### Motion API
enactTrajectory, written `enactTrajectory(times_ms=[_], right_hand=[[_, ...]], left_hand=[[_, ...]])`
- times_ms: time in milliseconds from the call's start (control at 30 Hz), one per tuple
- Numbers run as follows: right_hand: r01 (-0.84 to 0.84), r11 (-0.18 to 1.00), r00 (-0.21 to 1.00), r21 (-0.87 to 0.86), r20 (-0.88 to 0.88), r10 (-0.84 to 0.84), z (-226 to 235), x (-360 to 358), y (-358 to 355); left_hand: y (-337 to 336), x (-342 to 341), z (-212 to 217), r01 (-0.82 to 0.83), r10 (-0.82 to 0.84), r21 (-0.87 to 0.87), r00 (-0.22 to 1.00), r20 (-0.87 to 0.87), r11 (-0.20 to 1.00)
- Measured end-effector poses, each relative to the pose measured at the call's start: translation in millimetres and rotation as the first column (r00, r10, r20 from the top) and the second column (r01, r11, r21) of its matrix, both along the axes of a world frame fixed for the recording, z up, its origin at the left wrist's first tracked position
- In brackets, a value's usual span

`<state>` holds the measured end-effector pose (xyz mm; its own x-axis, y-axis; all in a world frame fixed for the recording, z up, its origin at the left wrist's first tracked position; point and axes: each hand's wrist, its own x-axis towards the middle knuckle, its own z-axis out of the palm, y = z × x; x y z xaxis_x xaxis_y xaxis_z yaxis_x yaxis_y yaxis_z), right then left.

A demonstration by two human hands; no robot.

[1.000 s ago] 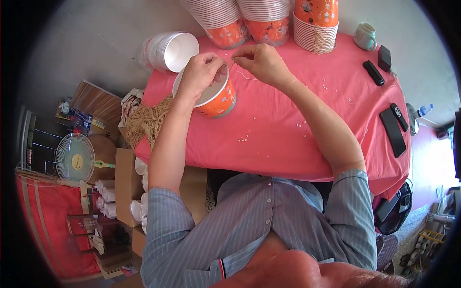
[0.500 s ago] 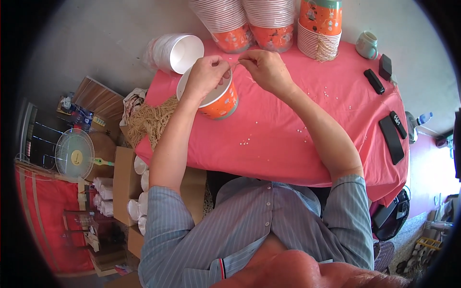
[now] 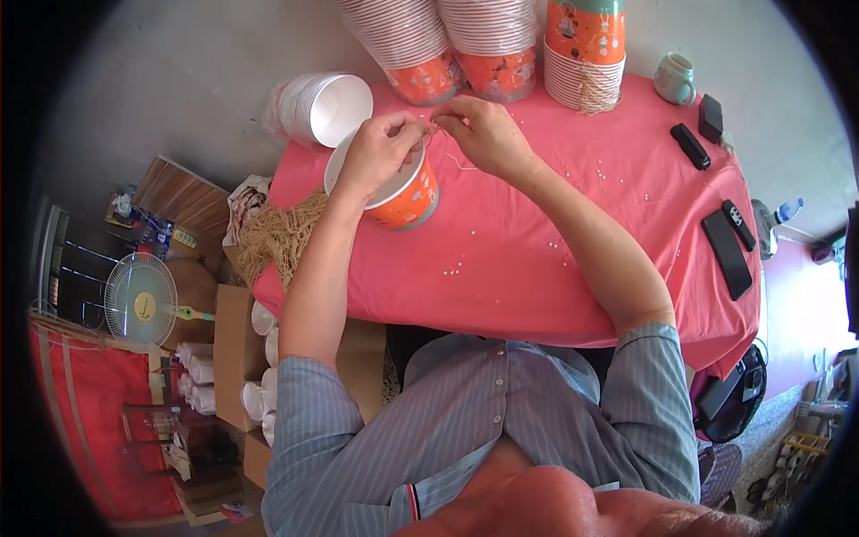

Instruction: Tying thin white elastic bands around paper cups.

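Orange-patterned bucket (image 3: 406, 205) stands beneath the left hand (image 3: 380, 156), which with the right hand (image 3: 489, 138) pinches fine string (image 3: 461, 165).

Looks down from head height, through the left one of two cameras worn side by side. Points to the front and below, right way up, with a very wide, round eye. Catches the person's own striped shirt (image 3: 465, 407) close up, big at the bottom of the frame. Sees the left hand (image 3: 380, 154) and the right hand (image 3: 488, 139) a bit farther off, in the upper middle, over the pink tabletop (image 3: 501, 286). Reaches out to the grey wall (image 3: 179, 80) along the top and the fan (image 3: 141, 302) at the far left. Bends straight edges near the rim and ends in black corners.
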<state>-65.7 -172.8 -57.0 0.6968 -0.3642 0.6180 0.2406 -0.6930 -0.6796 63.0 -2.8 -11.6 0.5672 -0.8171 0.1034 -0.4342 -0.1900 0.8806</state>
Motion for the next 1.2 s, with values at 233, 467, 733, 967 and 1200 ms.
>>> enactTrajectory(times_ms=[233,467,733,967,1200], right_hand=[[-0.115,0.959,0.983,0.258,-0.112,0.148,-1.7,2.6,-1.5],[-0.228,0.879,0.948,0.42,-0.111,0.299,-2.8,4.0,-7.5],[-0.263,0.785,0.917,0.56,-0.107,0.384,2.9,0.6,-9.0],[-0.306,0.675,0.888,0.671,-0.055,0.457,-1.0,2.2,-12.7],[-0.314,0.624,0.866,0.715,-0.054,0.498,-4.3,3.3,-13.4]], left_hand=[[-0.2,2.2,-7.2,0.03,-0.034,-0.062,0.997,-0.065,0.998],[-0.8,3.6,-9.5,0.065,-0.065,-0.025,0.998,0.01,0.998],[1.5,-1.8,-4.7,0.124,-0.119,-0.016,0.977,0.175,0.992],[0.8,3.7,-9.7,0.122,-0.121,-0.03,0.991,0.05,0.992],[2.2,0.7,-5.9,0.172,-0.171,-0.037,0.985,0.01,0.984]])
